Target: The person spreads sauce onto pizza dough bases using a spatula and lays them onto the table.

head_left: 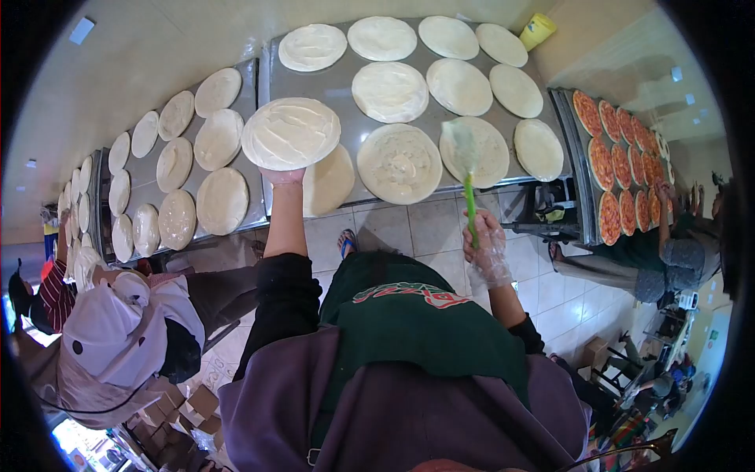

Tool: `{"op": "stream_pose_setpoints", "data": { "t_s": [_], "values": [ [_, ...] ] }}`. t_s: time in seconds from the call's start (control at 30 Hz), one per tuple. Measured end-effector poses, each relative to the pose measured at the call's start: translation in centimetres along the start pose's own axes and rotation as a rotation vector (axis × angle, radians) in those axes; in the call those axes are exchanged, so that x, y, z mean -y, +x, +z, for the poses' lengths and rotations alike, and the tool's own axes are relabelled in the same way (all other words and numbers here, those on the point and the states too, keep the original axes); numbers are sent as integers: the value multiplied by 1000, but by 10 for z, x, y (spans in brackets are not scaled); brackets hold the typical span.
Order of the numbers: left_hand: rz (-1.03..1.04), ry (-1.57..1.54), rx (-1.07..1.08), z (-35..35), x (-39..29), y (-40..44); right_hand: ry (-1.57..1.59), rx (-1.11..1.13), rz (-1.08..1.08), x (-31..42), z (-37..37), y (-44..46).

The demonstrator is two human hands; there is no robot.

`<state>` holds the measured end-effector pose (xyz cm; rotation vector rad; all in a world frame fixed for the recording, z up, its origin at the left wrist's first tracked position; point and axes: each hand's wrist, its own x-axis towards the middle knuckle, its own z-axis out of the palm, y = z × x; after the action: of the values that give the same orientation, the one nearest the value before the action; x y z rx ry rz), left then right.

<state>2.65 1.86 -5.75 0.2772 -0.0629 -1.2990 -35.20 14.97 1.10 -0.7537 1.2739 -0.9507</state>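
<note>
My left hand [285, 176] supports a round pizza base [291, 134] from below, its fingers mostly hidden under the dough. White sauce with spread marks covers that base, which is raised over the left part of the metal table [346, 98]. In a clear plastic glove, my right hand [487, 250] grips a spatula by its green handle [470, 206]. The spatula's pale, sauce-smeared head is above a pizza base [487, 153] at the table's front. Left of it lies another base [399, 164] with a rough patch of sauce in its middle.
Several more bases stand in rows on the table and on a left-hand table [185, 197]. A yellow container [538, 31] sits at the back right corner. Red-sauced pizzas [609, 212] fill a table at right. People stand at both sides; cardboard boxes [200, 401] lie lower left.
</note>
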Motion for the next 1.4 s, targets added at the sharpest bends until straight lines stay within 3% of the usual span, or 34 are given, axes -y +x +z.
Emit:
{"op": "stream_pose_setpoints", "data": {
  "t_s": [0.17, 0.43, 0.57, 0.63, 0.77, 0.83, 0.9, 0.97, 1.0, 1.07, 1.2, 1.27, 1.3, 1.37, 1.4],
  "values": [
    [16, 53, -82, -24, -17, 57, 73, -94, -9, 0, 23, 1],
    [-202, 48, -112, -37, -2, 119, 54, -138, 52, -2, 65, 2],
    [-188, 78, -74, -61, -9, 143, 83, -126, 58, -7, 78, 1],
    [-101, 367, -360, -62, -17, 147, 69, -135, 62, -9, 82, -1],
    [-112, 437, -407, -110, -44, 177, 60, -148, 73, -8, 89, -1],
    [-130, 704, -384, -127, -55, 190, 73, -144, 67, -8, 90, 0],
    [-198, 707, -435, -89, -61, 175, 84, -145, 73, -8, 90, 0],
    [-185, 1164, -615, -66, -63, 167, 96, -141, 76, -8, 87, 2],
    [-185, 1166, -620, -62, -65, 163, 96, -133, 70, -8, 84, 3],
    [-55, 1211, -379, -55, -67, 154, 96, -123, 67, -7, 78, 5],
    [-21, 1313, -342, -40, -55, 129, 124, -110, 69, -3, 58, 13],
    [-197, 1703, -230, -66, -62, 127, 128, -90, 71, 1, 44, 18],
    [-194, 1702, -242, -78, -63, 124, 105, -90, 70, 4, 37, 19],
    [-363, 2241, -217, -93, -64, 114, 76, -79, 73, 9, 19, 21],
    [-356, 2240, -231, -96, -65, 110, 57, -62, 83, 11, 8, 23]
  ]
}}
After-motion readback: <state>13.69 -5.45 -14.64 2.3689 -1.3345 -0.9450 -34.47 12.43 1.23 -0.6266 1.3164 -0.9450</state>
